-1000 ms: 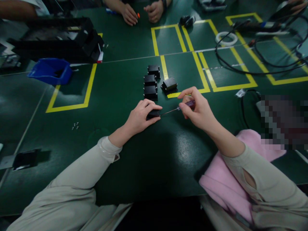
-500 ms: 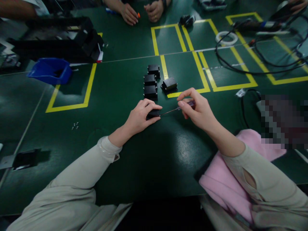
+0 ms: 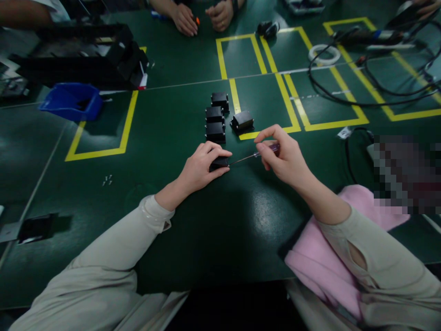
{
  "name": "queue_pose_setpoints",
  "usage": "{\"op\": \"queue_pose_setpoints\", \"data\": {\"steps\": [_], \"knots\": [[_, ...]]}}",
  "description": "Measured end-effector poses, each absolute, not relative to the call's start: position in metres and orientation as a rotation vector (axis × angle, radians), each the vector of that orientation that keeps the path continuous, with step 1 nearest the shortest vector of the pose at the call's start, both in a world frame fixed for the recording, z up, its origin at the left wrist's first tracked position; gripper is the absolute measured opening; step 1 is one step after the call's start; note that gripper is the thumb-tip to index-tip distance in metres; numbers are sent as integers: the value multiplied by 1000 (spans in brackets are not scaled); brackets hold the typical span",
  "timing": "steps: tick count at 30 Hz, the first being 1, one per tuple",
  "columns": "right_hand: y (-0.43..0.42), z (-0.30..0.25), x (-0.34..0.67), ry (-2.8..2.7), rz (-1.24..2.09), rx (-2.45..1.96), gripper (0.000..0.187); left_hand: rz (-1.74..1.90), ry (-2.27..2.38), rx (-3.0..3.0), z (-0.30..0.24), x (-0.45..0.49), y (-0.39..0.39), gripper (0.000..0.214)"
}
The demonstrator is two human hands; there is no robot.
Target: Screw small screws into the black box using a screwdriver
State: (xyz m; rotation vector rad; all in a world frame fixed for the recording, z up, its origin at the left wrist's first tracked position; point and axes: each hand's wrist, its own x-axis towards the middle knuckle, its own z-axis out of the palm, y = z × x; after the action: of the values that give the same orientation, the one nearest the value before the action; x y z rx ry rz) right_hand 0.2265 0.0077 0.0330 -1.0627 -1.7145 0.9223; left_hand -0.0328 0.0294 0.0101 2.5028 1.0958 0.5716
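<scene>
My left hand [image 3: 200,168] is closed around a small black box [image 3: 219,162] on the green table, fingers along its far side and thumb along its near side. A screwdriver [image 3: 246,159] with a purplish handle is held in my right hand [image 3: 280,154], thumb and fingers bent round the handle. Its thin shaft slants left and down, and the tip meets the box's right end, at what looks like a screw. Just beyond stand similar black boxes: a column of three [image 3: 215,131] and a single one [image 3: 243,120] to their right.
Several small screws [image 3: 107,179] lie at left. Behind them are a blue bin [image 3: 74,101] and a large black tray [image 3: 79,55]. A pink cloth [image 3: 320,262] lies under my right forearm. Cables [image 3: 347,103] loop at right. Another person's hands [image 3: 203,18] rest across the table.
My right hand has shifted very slightly on the screwdriver handle. My left hand and the boxes stay where they were.
</scene>
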Motion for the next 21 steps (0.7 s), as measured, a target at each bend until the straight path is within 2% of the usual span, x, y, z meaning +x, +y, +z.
{"op": "queue_pose_setpoints", "data": {"steps": [4, 12, 16, 21], "knots": [[8, 33, 227, -1743, 851, -1036, 13, 584, 1091, 2507, 10, -33, 29, 32], [8, 31, 226, -1720, 890, -1036, 7, 583, 1093, 2512, 8, -34, 31, 33], [8, 32, 227, -1734, 801, -1037, 18, 593, 1091, 2513, 7, -33, 31, 33], [8, 32, 226, -1716, 916, -1047, 11, 591, 1086, 2517, 9, -34, 30, 33]]}}
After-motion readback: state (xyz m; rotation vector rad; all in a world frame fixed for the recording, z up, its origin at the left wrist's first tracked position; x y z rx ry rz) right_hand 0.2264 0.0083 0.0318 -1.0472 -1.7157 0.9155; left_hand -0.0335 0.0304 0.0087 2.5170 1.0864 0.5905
